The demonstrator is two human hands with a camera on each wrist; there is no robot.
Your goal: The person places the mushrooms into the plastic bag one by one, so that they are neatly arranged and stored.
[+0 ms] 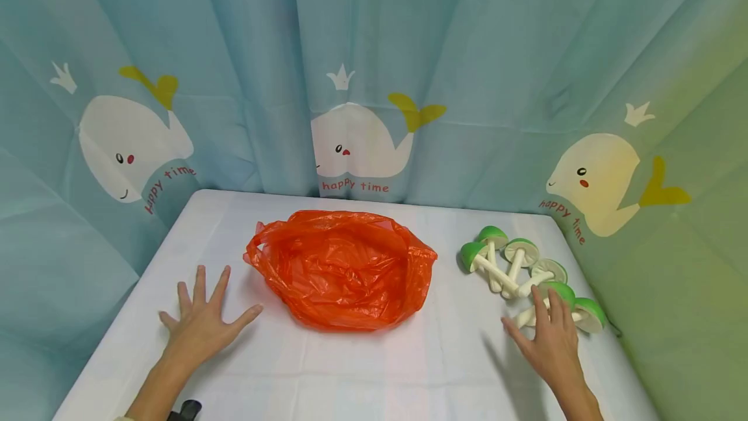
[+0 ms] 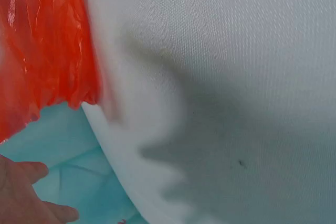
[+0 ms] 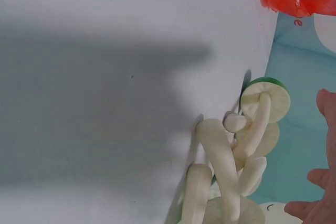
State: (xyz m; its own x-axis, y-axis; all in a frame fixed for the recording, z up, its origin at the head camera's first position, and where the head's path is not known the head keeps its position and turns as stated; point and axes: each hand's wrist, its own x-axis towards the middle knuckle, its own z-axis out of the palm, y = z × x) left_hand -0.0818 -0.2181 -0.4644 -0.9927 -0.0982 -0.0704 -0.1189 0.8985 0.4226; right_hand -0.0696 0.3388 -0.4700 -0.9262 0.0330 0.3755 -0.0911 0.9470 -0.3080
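Note:
My left hand (image 1: 201, 330) hovers with spread fingers at the left of the table, beside a red plastic bag (image 1: 345, 317). The bag stands with its mouth wide, and its crinkled inside shows. Over the near end of a group of toy mushrooms my right hand (image 1: 552, 343) holds its fingers apart, gripping nothing. Green caps and white stems mark the mushrooms, such as the one farthest back (image 1: 492, 235) and the rightmost one (image 1: 590, 314). My right fingers partly cover a green-capped mushroom (image 1: 558, 291). In the right wrist view, mushroom stems (image 3: 219, 161) lie below the hand.
The white tabletop (image 1: 356, 369) has blue whale-print curtains (image 1: 362, 44) along its back and left, with greenish curtain on the right. A small black object (image 1: 189, 409) shows near my left forearm at the bottom edge.

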